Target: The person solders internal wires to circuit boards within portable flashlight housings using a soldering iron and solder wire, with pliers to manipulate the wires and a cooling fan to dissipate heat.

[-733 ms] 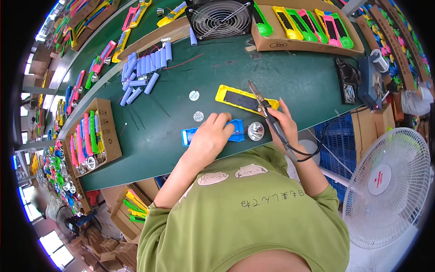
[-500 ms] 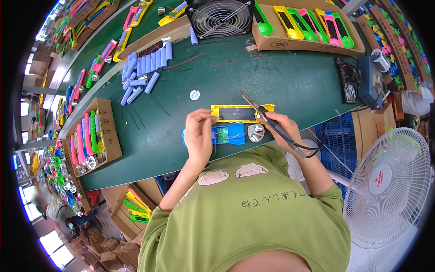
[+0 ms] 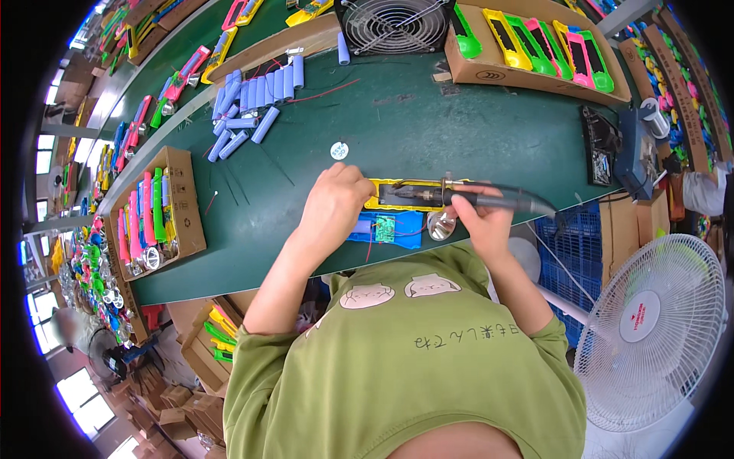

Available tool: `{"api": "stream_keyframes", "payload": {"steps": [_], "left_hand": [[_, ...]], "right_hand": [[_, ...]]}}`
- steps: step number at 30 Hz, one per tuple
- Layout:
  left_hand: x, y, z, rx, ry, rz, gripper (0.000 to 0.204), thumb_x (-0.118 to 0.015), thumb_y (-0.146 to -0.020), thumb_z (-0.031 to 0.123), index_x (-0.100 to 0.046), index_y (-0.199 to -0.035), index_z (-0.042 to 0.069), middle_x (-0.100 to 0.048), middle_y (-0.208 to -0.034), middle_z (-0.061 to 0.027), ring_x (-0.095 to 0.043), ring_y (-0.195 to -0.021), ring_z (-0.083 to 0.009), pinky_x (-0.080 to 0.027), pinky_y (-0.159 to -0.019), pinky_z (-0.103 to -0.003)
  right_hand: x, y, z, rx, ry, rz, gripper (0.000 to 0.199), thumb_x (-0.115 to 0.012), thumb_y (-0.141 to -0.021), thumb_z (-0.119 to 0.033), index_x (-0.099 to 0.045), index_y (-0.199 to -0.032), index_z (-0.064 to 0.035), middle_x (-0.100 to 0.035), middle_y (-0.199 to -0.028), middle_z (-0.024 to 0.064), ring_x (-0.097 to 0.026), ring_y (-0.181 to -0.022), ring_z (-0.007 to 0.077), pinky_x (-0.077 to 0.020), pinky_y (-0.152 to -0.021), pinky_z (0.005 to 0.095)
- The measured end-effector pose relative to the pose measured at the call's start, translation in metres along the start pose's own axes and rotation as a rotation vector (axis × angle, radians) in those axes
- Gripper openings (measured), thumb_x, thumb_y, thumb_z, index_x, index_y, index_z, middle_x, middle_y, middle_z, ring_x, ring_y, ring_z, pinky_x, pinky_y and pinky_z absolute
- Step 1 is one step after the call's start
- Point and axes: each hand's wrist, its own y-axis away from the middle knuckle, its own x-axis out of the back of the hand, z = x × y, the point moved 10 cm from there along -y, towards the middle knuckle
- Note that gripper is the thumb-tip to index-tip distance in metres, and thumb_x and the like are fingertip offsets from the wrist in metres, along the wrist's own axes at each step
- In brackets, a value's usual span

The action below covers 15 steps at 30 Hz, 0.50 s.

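A yellow plastic flashlight casing (image 3: 372, 203) with a dark panel lies on the bench before me. My left hand (image 3: 335, 200) is closed, its curled fingers on the casing's left end; whether they also pinch a wire is hidden. In my right hand (image 3: 483, 222) is a soldering iron (image 3: 478, 200), held nearly level with its tip pointing left over the casing. Just nearer to me lies a blue casing (image 3: 410, 239) holding a green circuit board (image 3: 384, 228) and thin red wires. A silvery reflector cup (image 3: 441, 225) sits at its right end, beside my right hand.
Purple-blue battery cells (image 3: 267, 86) lie piled at the back left. A fan in a black frame (image 3: 395, 27) and a carton of colourful casings (image 3: 535, 74) stand behind. Another carton (image 3: 188, 206) is left, a blue soldering station (image 3: 636, 153) right, and a white fan (image 3: 646, 329) lower right.
The soldering iron has swung from tip-up to nearly level over the yellow casing. My left hand has shifted up and closed at the casing's left end. The whole view has shifted slightly.
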Motion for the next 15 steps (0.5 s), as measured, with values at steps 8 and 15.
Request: {"api": "stream_keyframes", "payload": {"steps": [8,15], "left_hand": [[-0.032,-0.006,0.003,-0.009,-0.226,-0.304,0.010,-0.054,-0.069,0.000,-0.062,-0.075,0.004,-0.052,-0.075,-0.0087,-0.051,-0.080,-0.0251,-0.043,-0.070,-0.035],[-0.035,-0.005,0.001,0.044,-0.224,-0.287,0.013,-0.053,-0.067,-0.003,-0.061,-0.075,0.002,-0.052,-0.076,-0.0117,-0.051,-0.081,-0.0274,-0.045,-0.070,-0.036]], "right_hand": [[-0.007,-0.007,0.046,-0.399,-0.256,0.005,0.011,-0.060,-0.080,0.000,-0.056,-0.090,0.0051,-0.061,-0.075,0.0091,-0.061,-0.061,0.0113,-0.0474,-0.049,0.0204],[-0.011,-0.007,0.047,-0.440,-0.232,-0.017,0.012,-0.061,-0.080,-0.001,-0.058,-0.090,0.0048,-0.062,-0.073,0.0084,-0.061,-0.060,0.0108,-0.0446,-0.046,0.0190]]}}
